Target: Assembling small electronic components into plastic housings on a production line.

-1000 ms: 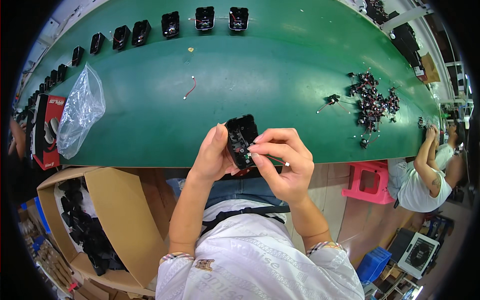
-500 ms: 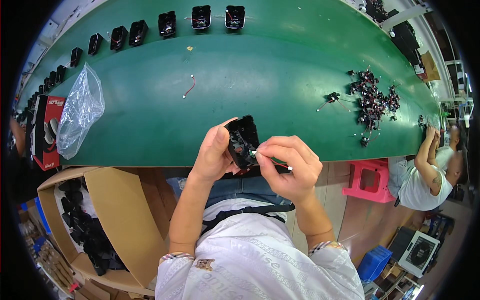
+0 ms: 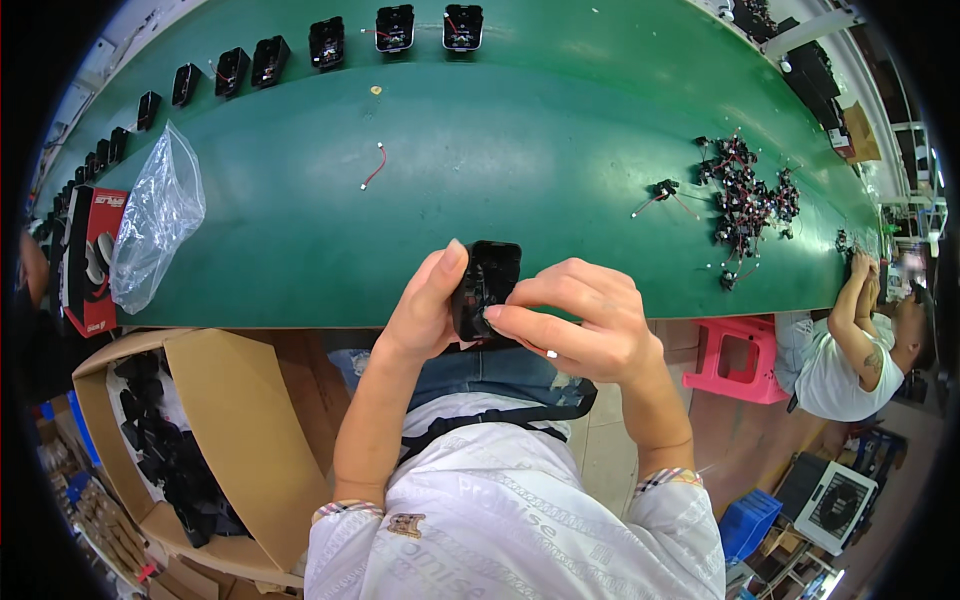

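My left hand (image 3: 422, 305) is wrapped round a black plastic housing (image 3: 497, 262), an open rectangular shell held just past the near table edge with its hollow side facing up. The fingertips of my right hand (image 3: 590, 325) are pinched together inside that shell, near its lower right part. They grip a short wire lead whose inner end is hidden by the fingers. Its white plug (image 3: 552, 353) pokes out beneath the right hand. Another red wire lead with white plugs (image 3: 375, 167) lies loose on the green table (image 3: 520, 190).
Black housings (image 3: 327, 42) stand in a row along the far left. A tangle of wired parts (image 3: 740, 200) lies at right. At left are a clear plastic bag (image 3: 160, 220), a red box (image 3: 98, 255) and a carton (image 3: 245, 440) of black parts. Beyond a pink stool (image 3: 735, 360) sits a co-worker (image 3: 850, 365).
The fingers of my right hand have moved left and deeper into the shell, covering the small greenish part seen before. The housing has turned slightly more upright in my left hand.
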### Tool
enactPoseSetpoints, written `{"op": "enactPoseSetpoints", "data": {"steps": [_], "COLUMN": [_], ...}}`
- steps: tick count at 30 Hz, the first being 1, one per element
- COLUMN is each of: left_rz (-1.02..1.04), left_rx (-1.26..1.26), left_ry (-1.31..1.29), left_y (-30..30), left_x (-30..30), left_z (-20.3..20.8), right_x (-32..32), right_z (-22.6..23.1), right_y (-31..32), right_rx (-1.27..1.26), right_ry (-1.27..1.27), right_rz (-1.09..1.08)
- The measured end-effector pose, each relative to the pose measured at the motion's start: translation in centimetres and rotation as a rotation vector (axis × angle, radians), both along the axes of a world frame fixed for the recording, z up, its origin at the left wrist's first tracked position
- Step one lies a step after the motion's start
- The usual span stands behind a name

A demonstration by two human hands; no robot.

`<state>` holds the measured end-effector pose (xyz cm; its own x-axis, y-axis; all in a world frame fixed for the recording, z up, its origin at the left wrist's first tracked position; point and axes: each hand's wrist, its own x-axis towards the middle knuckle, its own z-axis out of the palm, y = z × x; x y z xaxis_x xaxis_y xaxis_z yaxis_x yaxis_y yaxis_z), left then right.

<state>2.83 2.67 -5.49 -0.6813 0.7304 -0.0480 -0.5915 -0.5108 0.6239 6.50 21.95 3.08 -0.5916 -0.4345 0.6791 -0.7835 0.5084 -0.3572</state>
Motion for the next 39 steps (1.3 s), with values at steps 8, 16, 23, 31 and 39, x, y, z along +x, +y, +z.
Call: {"op": "enactPoseSetpoints", "data": {"steps": [8,16,23,31,39], "left_rz": [0.111,0.208,0.225,0.142,0.128], "left_rx": [-0.179,-0.245,-0.259,-0.222,-0.387], "left_ry": [0.028,0.166,0.084,0.059,0.093], "left_y": [1.1,1.4,1.1,0.6,1.2], "left_x": [0.8,0.7,0.6,0.6,0.5], "left_z": [2.6,2.6,3.2,1.7,5.4], "right_x": [0.3,1.0,0.8,0.6,1.4], "right_z": [-0.5,-1.0,-0.8,-1.1,-0.6], "right_y": [0.1,-1.8,-1.9,-1.5,-0.6], "right_rx": [-0.108,-0.203,-0.210,-0.156,-0.143], "right_ry": [-0.002,-0.101,-0.130,-0.208,-0.360], "right_rz": [-0.049,-0.200,-0.221,-0.182,-0.187]}}
